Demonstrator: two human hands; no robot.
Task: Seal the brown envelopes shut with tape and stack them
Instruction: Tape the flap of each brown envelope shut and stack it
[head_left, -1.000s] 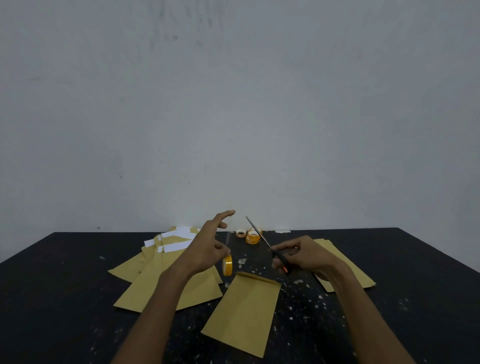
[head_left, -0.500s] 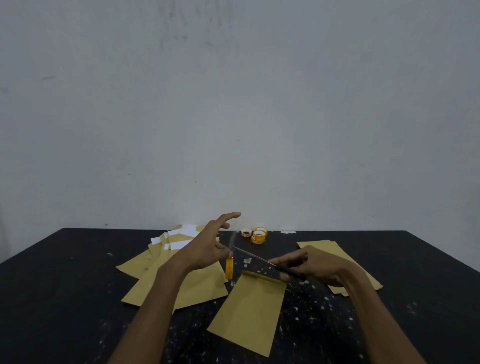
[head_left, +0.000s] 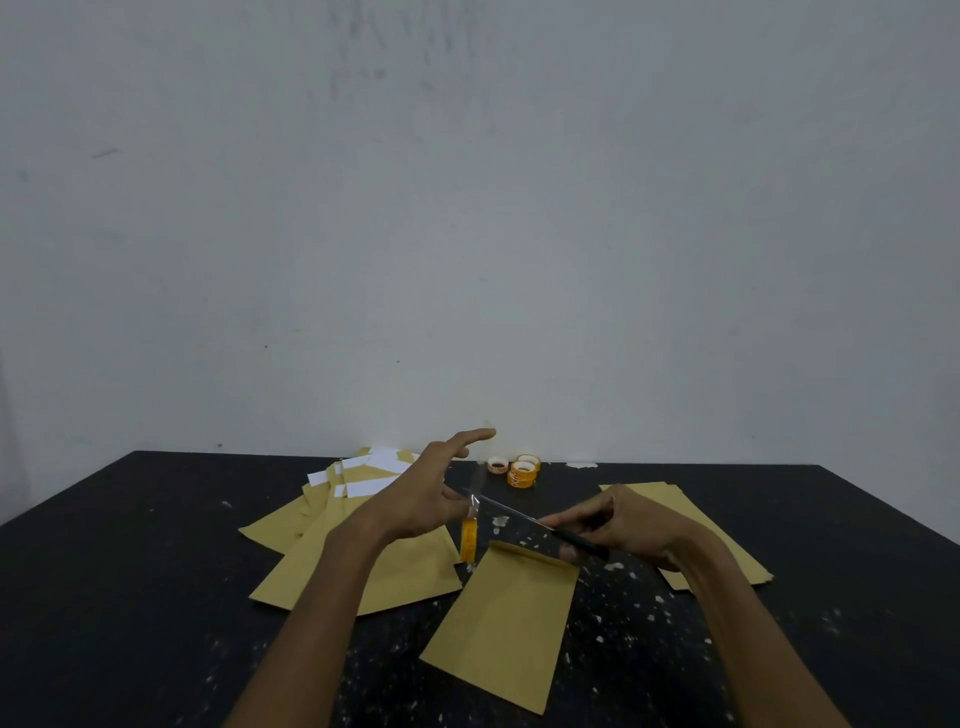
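Brown envelope (head_left: 506, 623) flat on table (head_left: 156, 571), front-centre, long axis running away from me, flap end far, just under scissors (head_left: 519, 517). L hand (head_left: 426, 499) pinches tape strip (head_left: 475, 493), roll (head_left: 469, 540) dangling; R hand (head_left: 623, 525) grips scissors, nearer flap.

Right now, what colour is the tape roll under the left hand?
The tape roll is orange-yellow; the head view shows it best.

A black table (head_left: 130, 597) flecked with white carries one brown envelope (head_left: 501, 623) at its middle. A spread pile of envelopes (head_left: 283, 532) lies left, a stack (head_left: 748, 569) right, and tape rolls (head_left: 521, 474) sit near the far edge.
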